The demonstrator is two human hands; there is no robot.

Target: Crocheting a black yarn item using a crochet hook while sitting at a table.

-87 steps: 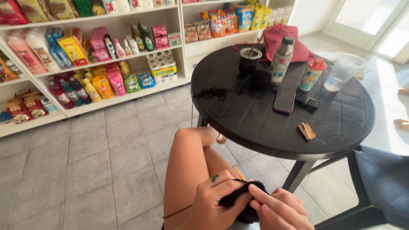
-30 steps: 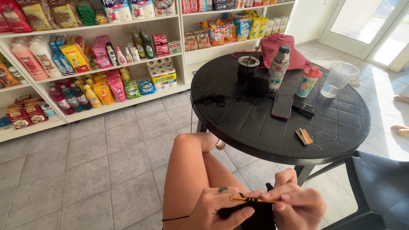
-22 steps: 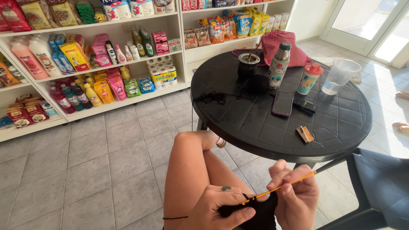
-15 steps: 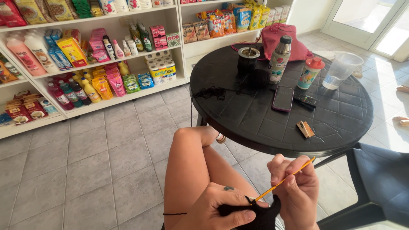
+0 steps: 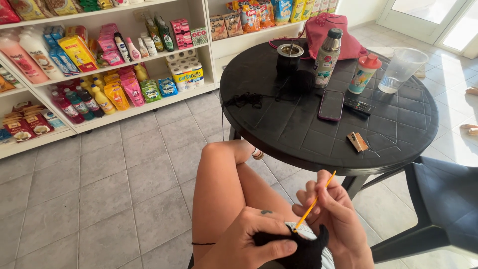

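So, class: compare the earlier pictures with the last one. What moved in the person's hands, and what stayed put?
The right hand drew the orange crochet hook from lying flat across the black yarn piece up to a steep slant, tip in the work. The left hand kept pinching the piece. The phone, flask and cup on the round table stayed put.

Round black table (image 5: 398,129): phone (image 5: 331,104), thermos (image 5: 327,51), cup (image 5: 402,69) (clear plastic).

place: small shop — stocked shelves (image 5: 99,55) | bottles, packets — tiled floor (image 5: 99,199)
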